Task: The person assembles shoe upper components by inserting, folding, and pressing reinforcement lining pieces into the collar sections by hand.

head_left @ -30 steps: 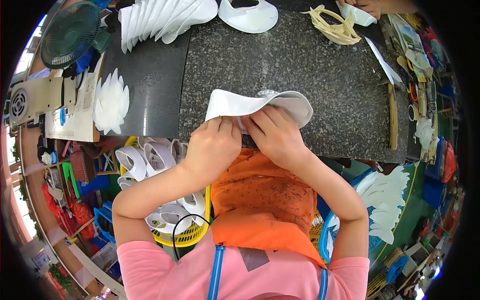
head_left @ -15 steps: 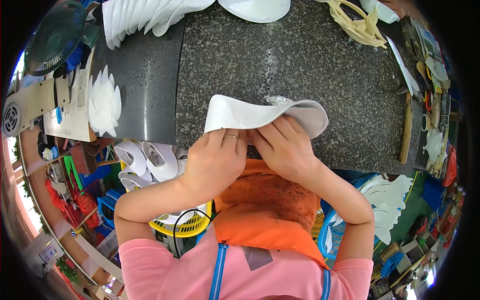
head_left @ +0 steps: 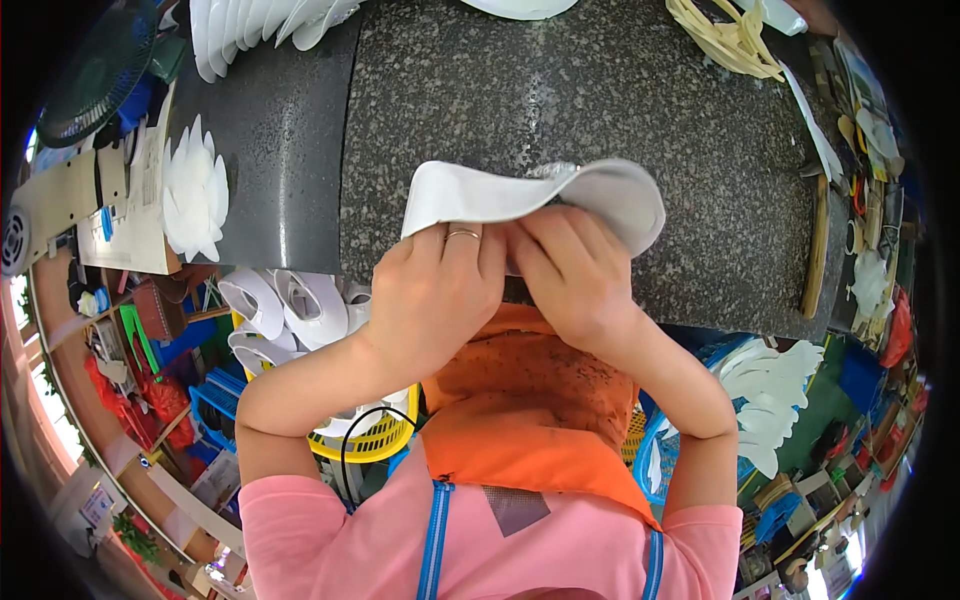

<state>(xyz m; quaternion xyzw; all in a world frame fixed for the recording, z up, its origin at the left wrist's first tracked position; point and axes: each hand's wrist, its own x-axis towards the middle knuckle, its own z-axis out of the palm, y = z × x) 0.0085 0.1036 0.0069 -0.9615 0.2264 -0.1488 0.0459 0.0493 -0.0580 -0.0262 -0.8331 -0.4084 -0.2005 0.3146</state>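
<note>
Both hands, left hand (head_left: 435, 290) and right hand (head_left: 570, 275), grip a curved white sheet piece (head_left: 520, 195) above the speckled desk (head_left: 600, 90).

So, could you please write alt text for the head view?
Both hands, left hand and right hand, hold a curved white piece over a speckled grey stone table. An orange apron lies below; stacked white pieces sit left.

Small manufacturing workshop, prob. footwear/cap parts. Evidence: speckled granite workbench (head_left: 560, 90); stacks of identical white cut pieces (head_left: 195, 195) at bench edge and more (head_left: 770, 385) at lower right; white shoe uppers (head_left: 285, 305) in yellow basket (head_left: 375, 440); tan strips (head_left: 725, 35); fan (head_left: 100, 70); cluttered tools along right side.
</note>
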